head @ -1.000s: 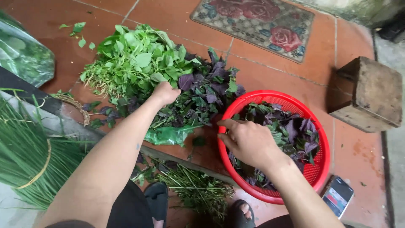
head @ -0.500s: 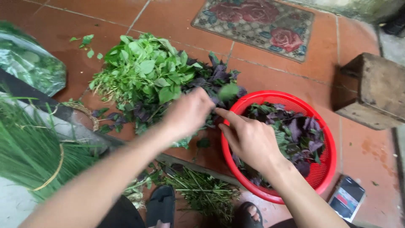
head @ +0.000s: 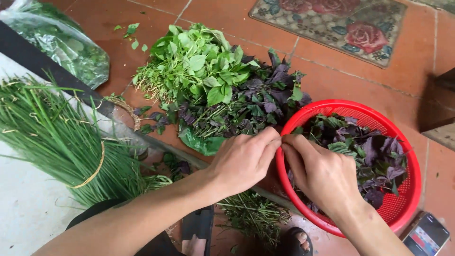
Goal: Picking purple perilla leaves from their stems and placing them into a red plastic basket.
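Note:
My left hand [head: 244, 159] and my right hand [head: 322, 173] meet fingertip to fingertip over the near-left rim of a red plastic basket [head: 407, 166]. Both pinch a small herb sprig that the fingers almost wholly hide. The basket holds purple and green herb leaves [head: 374, 151]. Just beyond my left hand a heap of green leafy herbs [head: 199, 66] and purple-leaved herbs [head: 270, 95] lies on the red tiled floor. Stripped stems [head: 251, 213] lie below my wrists.
A tied bundle of chives [head: 57, 137] lies at the left. A clear bag of greens [head: 61, 42] is at the top left, a floral mat [head: 341, 23] at the back, a phone [head: 426, 234] at the bottom right. My sandalled feet [head: 199, 234] are at the bottom edge.
My left hand has drawn back from the herb heap to the basket rim and met my right hand, which lifted off the leaves in the basket. The camera view has shifted closer.

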